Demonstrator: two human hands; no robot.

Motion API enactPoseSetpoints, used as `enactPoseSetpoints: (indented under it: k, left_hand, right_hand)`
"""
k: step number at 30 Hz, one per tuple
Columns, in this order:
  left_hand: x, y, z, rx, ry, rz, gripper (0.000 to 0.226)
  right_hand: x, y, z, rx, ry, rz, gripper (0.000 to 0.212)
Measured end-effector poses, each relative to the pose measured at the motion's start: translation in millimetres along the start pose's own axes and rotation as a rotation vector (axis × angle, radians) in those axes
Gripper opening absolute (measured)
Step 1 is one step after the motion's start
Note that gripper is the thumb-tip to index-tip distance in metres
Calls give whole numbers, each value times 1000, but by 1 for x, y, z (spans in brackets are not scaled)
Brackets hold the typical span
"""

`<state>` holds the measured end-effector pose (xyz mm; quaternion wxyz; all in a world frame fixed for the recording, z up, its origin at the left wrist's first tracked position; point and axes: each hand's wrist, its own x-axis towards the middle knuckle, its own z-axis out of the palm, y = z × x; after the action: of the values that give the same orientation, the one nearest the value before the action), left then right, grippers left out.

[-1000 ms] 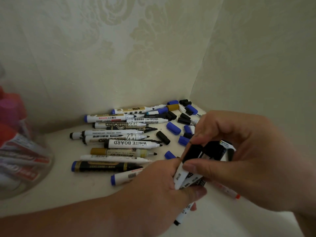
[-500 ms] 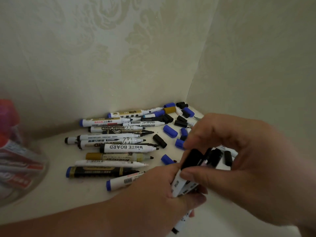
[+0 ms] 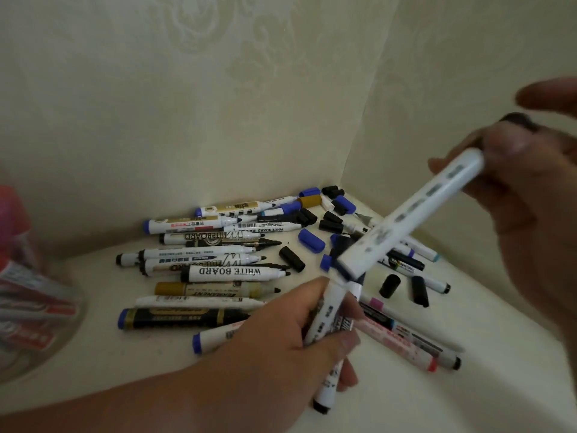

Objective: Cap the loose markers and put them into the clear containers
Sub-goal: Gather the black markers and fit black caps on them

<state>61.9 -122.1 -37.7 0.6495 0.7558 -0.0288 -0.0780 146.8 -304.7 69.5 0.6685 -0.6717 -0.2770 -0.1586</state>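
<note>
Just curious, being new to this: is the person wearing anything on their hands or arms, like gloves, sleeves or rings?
Nothing worn shows. The left hand is bare, with no glove or ring, and the left forearm has no sleeve as far as the picture reaches. The right hand is gloveless too, but blurred, so a ring there cannot be ruled out.

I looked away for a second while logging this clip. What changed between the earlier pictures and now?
The right hand, which was pinching at the bundle in the left hand, has drawn one white marker up and to the right and holds it by its upper end. The left hand still grips the bundle. The pile and the container lie as before.
</note>
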Motion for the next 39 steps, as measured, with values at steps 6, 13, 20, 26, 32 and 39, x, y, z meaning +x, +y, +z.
enactPoseSetpoints:
  k: [6,13,20,26,32,39]
  left_hand:
    - [-1,1,-5,-134,-23,86,26]
    - [-1,-2,-4,-76,41,111,18]
    - [-9,-5,0,158,142,228,31]
    - [-6,-2,0,355,77,255,32]
    - [-4,-2,-5,334,28,201,34]
    - [-1,-1,-16,98,-65,98,41]
  right_hand:
    - [1,21,-21,-39,-452,379,31]
    - [-8,30,-8,-66,-679,518,33]
    - [-15,28,-4,-112,-658,274,40]
    - [-15,27,-7,-115,-786,359,60]
    - [-19,37,4,-398,-797,241,26]
    - [-11,35,-2,-214,-806,362,19]
